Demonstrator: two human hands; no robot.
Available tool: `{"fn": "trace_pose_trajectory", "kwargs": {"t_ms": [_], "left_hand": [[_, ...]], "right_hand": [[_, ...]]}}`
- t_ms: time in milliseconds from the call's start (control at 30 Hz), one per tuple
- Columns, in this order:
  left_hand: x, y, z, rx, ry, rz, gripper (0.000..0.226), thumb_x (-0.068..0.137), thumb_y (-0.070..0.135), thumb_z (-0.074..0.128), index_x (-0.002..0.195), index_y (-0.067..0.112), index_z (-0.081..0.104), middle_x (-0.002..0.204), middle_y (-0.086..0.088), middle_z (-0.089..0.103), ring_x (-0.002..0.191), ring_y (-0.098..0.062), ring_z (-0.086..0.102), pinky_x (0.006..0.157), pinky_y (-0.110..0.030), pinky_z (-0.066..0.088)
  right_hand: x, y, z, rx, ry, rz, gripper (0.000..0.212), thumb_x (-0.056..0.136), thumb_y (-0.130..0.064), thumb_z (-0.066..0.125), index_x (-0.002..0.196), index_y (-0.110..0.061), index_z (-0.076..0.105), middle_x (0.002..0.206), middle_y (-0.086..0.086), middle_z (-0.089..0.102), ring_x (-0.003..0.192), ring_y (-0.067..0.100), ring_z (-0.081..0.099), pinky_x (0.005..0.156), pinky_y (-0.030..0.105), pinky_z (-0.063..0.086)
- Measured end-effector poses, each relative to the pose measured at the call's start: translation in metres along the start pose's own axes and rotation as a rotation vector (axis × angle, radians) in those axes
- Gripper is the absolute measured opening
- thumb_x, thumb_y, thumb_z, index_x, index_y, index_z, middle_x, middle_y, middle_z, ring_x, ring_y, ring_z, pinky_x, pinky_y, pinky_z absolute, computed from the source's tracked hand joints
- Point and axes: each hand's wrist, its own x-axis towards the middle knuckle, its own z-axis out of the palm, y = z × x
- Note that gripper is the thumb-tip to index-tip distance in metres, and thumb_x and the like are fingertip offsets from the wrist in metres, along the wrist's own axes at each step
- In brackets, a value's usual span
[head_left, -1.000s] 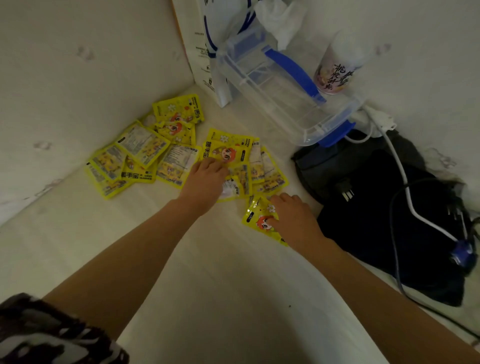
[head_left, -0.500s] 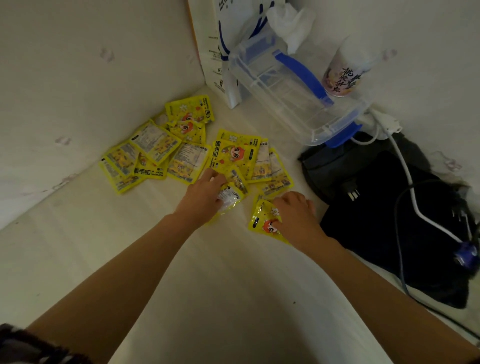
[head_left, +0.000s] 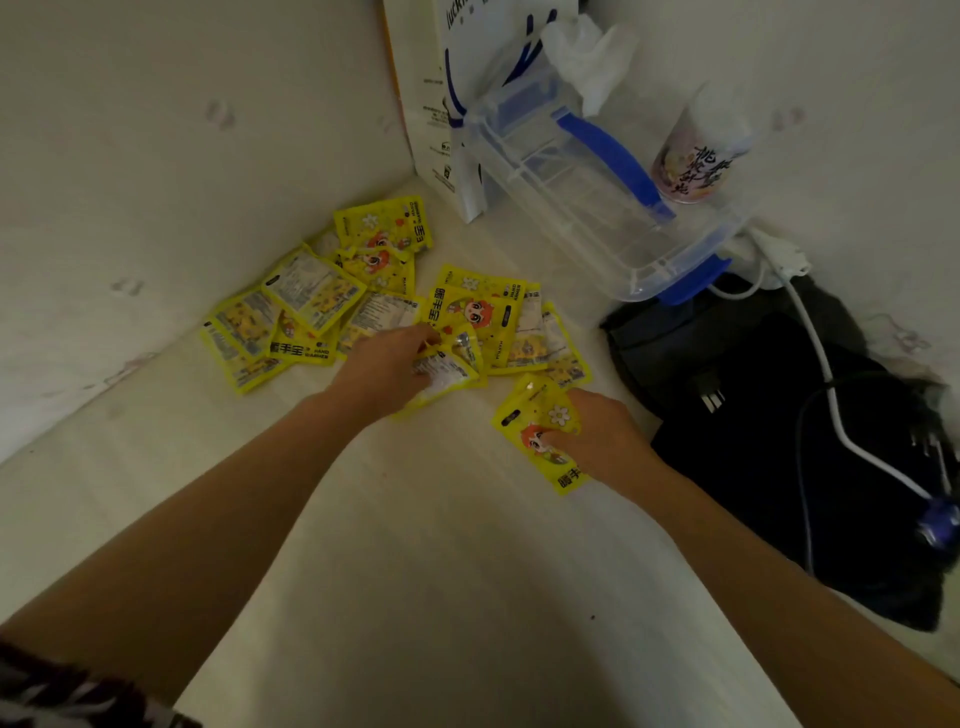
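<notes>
Several yellow hand-warmer packets (head_left: 311, 301) lie scattered on a pale surface in a corner between two white walls. My left hand (head_left: 384, 369) grips one packet (head_left: 447, 371) at the near edge of the pile, its printed back facing up and lifted a little. My right hand (head_left: 597, 436) holds another yellow packet (head_left: 535, 431), cartoon side up, with the thumb pressed on its face. That packet sits apart from the pile, to the right and nearer to me.
A clear plastic box (head_left: 597, 208) with blue handle and clips leans at the back right, beside a white paper bag (head_left: 452, 104) and a printed cup (head_left: 696, 150). Dark cloth (head_left: 779, 441) with a white cable (head_left: 815, 358) and plugs covers the right side.
My left hand drew back from the pile's middle and picked up a packet at its near edge. My right hand slid its packet slightly toward me.
</notes>
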Motion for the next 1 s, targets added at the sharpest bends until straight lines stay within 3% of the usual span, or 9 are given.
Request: {"fn": "trace_pose_trajectory", "kwargs": {"t_ms": [100,133,200,233,300,500,700,900,1000], "left_hand": [[0.015,0.002,-0.011,0.025,0.012,0.041,0.037,0.080,0.017,0.069,0.115,0.013,0.059,0.109,-0.011,0.066,0.102,-0.033,0.061,0.084,-0.040,0.049],[0.020,0.004,-0.014,0.022,0.014,0.049,0.035,0.080,0.017,0.069,0.113,0.011,0.059,0.107,-0.013,0.066,0.100,-0.033,0.061,0.082,-0.041,0.049],[0.032,0.009,-0.020,0.026,0.013,0.071,0.033,0.080,0.017,0.068,0.111,0.010,0.058,0.104,-0.015,0.066,0.095,-0.035,0.063,0.080,-0.044,0.051],[0.037,0.011,-0.022,0.031,0.009,0.084,0.033,0.081,0.017,0.068,0.111,0.010,0.058,0.103,-0.015,0.066,0.093,-0.035,0.063,0.079,-0.045,0.051],[0.048,0.016,-0.024,0.062,-0.012,0.105,0.029,0.082,0.017,0.066,0.108,0.010,0.057,0.100,-0.015,0.065,0.091,-0.034,0.063,0.076,-0.045,0.052],[0.073,0.022,-0.016,0.151,-0.040,0.142,0.036,0.085,0.015,0.062,0.120,0.010,0.054,0.120,-0.014,0.055,0.113,-0.034,0.052,0.087,-0.044,0.047],[0.084,0.021,-0.008,0.296,-0.128,0.086,0.061,0.088,0.025,0.061,0.144,0.016,0.037,0.147,-0.010,0.039,0.140,-0.026,0.027,0.114,-0.049,0.022],[0.074,0.020,-0.006,0.315,-0.040,0.102,0.047,0.085,0.027,0.065,0.126,0.010,0.052,0.128,-0.011,0.050,0.127,-0.030,0.042,0.109,-0.048,0.028],[0.064,0.022,-0.008,0.272,-0.029,0.120,0.045,0.081,0.027,0.068,0.121,0.009,0.055,0.121,-0.011,0.050,0.116,-0.031,0.050,0.102,-0.044,0.033]], "right_hand": [[0.010,-0.012,-0.012,0.273,0.092,0.036,0.028,0.080,-0.026,0.074,0.104,-0.017,0.062,0.085,-0.009,0.061,0.077,0.008,0.060,0.057,0.005,0.041],[0.014,-0.017,-0.016,0.341,0.127,0.053,0.024,0.079,-0.025,0.075,0.097,-0.016,0.062,0.081,-0.008,0.061,0.072,0.006,0.059,0.056,0.006,0.043],[0.028,-0.024,-0.020,0.475,0.191,0.090,0.024,0.077,-0.026,0.076,0.094,-0.013,0.065,0.090,0.002,0.069,0.084,0.018,0.066,0.076,0.026,0.055],[0.034,-0.027,-0.021,0.550,0.212,0.116,0.022,0.078,-0.023,0.076,0.096,-0.014,0.067,0.096,0.007,0.071,0.091,0.023,0.068,0.085,0.038,0.056],[0.045,-0.035,-0.023,0.657,0.230,0.168,0.022,0.080,-0.014,0.073,0.102,-0.013,0.069,0.103,0.013,0.072,0.096,0.029,0.068,0.091,0.048,0.053],[0.069,-0.046,-0.019,0.702,0.238,0.278,0.032,0.083,-0.009,0.070,0.114,-0.002,0.065,0.101,0.012,0.067,0.091,0.026,0.063,0.085,0.036,0.052],[0.082,-0.049,-0.015,0.675,0.229,0.365,0.042,0.081,-0.017,0.073,0.119,-0.004,0.062,0.118,0.016,0.066,0.108,0.034,0.064,0.096,0.047,0.051],[0.074,-0.046,-0.014,0.763,0.233,0.367,0.039,0.081,-0.013,0.073,0.118,-0.006,0.063,0.111,0.011,0.067,0.092,0.022,0.060,0.092,0.041,0.052],[0.067,-0.043,-0.013,0.753,0.244,0.364,0.038,0.082,-0.015,0.073,0.118,-0.009,0.061,0.116,0.011,0.066,0.099,0.026,0.063,0.095,0.045,0.051]]}}
